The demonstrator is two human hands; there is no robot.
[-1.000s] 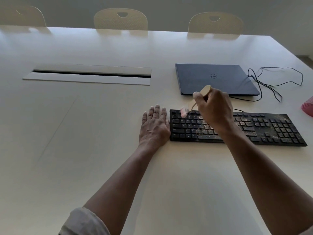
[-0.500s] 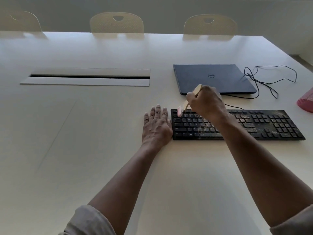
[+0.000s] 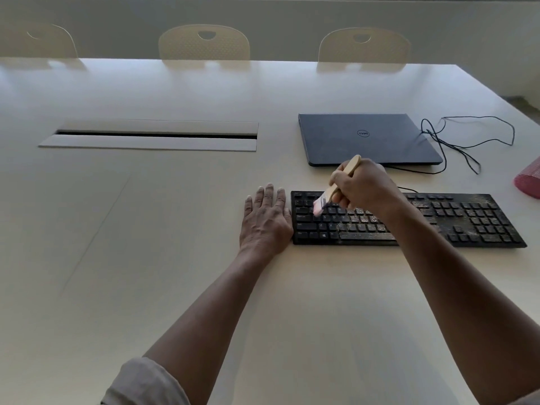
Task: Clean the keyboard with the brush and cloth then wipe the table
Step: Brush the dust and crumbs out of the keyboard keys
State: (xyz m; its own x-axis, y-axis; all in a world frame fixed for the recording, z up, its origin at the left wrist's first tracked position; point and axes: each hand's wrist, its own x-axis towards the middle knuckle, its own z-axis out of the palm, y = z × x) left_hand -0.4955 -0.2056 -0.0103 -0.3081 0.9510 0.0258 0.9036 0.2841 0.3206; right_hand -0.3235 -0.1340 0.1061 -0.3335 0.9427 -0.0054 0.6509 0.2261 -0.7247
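A black keyboard, speckled with pale dust over its middle and right keys, lies on the white table at the right. My right hand grips a small wooden-handled brush. Its pale bristles touch the upper-left keys. My left hand rests flat on the table, fingers together, with its edge against the keyboard's left end. A pink-red cloth shows at the right edge of the frame.
A closed dark laptop lies behind the keyboard, with a thin black cable looping to its right. A long cable slot is set into the table at the left. Three pale chairs stand along the far edge.
The brush tip has come down from the keyboard's top-left edge onto the upper-left keys. My left hand has stayed flat beside the keyboard. The camera view has shifted slightly.
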